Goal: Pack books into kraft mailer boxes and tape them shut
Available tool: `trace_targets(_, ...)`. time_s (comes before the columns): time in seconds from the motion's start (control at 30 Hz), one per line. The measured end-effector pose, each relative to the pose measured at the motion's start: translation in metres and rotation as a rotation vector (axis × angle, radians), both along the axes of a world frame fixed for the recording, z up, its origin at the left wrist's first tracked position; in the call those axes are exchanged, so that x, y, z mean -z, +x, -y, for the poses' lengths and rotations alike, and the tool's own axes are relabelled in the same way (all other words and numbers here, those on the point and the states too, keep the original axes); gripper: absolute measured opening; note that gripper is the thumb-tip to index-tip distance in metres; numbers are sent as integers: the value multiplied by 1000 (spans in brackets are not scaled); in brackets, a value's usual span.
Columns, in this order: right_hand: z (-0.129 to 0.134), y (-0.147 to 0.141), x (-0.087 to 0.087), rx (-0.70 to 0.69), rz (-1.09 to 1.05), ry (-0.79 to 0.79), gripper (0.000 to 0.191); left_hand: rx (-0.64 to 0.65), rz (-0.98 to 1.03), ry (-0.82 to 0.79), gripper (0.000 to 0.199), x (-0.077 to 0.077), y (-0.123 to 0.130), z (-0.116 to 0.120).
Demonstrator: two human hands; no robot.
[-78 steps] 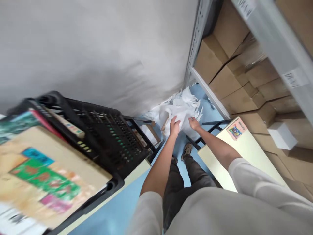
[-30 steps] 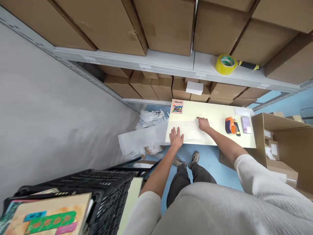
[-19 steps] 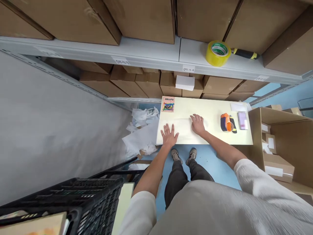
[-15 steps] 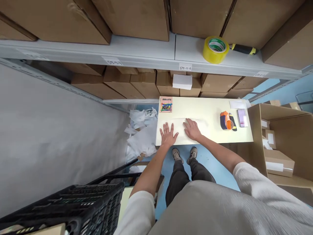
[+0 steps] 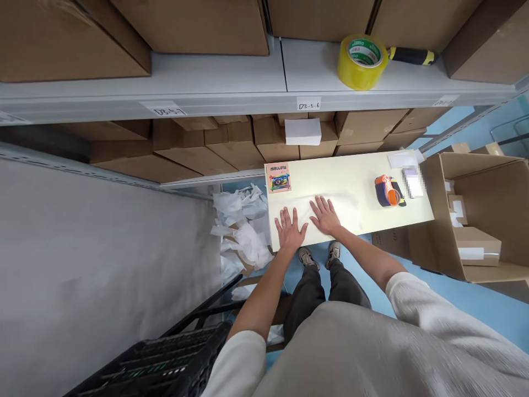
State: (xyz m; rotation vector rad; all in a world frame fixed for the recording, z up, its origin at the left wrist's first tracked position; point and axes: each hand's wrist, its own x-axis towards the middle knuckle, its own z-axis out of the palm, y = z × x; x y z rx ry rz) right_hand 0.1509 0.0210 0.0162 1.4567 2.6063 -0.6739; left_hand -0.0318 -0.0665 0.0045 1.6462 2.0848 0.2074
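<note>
My left hand (image 5: pixel 291 230) lies flat with spread fingers near the left end of the cream table (image 5: pixel 347 171). Beside it, my right hand (image 5: pixel 326 216) is also flat, fingers apart. Both press on a thin white sheet (image 5: pixel 349 207), pale against the tabletop; whether it is paper or plastic I cannot tell. A pink booklet (image 5: pixel 279 177) with a colourful framed picture rests at the table's far left corner. Toward the right end sit an orange tape dispenser (image 5: pixel 387 191) and, partly behind it, a dark-and-yellow handle. A purple-and-white packet (image 5: pixel 413 182) lies right of them.
Above the table runs a grey shelf (image 5: pixel 231 77) bearing cartons, a yellow tape roll (image 5: pixel 362 63) and a black-yellow handled tool (image 5: pixel 413 55). A large open carton (image 5: pixel 438 220) with small boxes stands right. White wrapping scraps (image 5: pixel 252 242) pile up left; a black crate (image 5: pixel 165 364) is lower left.
The view has shifted and turned slightly, so the table appears tilted. My left hand's fingers sit closer together, and my right hand's fingers are straighter. Both hands stay on the sheet.
</note>
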Motion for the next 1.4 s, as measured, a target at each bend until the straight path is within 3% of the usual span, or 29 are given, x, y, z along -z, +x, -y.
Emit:
trace_targets(0.17,-14,53,11,144,73,78,80,13,-31,11,102,8,-19,-5)
trace_targets(0.3,-17,81,15,221,82,138,87,17,-35,47,94,12,-31,-6)
trace_targets(0.5,-16,80,17,236,66,123,88,-40,-46,115,91,12,-32,-3)
trace_targets(0.7,-18,73,5,302,32,113,86,-123,-34,159,76,4,-34,-19)
trace_targets(0.87,-28,17,-12,363,-85,123,69,-117,19,175,60,3,-40,-30)
trace_targets(1.03,-61,-82,-11,619,-371,-219,41,-43,24,191,57,7,-42,-24)
trace_targets(1.17,-82,-144,-12,847,-335,-347,33,-12,12,197,57,7,-39,-15)
trace_targets(1.27,-86,-170,-15,992,-209,-306,37,-17,8,193,54,6,-36,-11)
trace_targets(1.4,-85,-182,-14,1034,-135,-262,29,6,12,195,53,5,-36,-9)
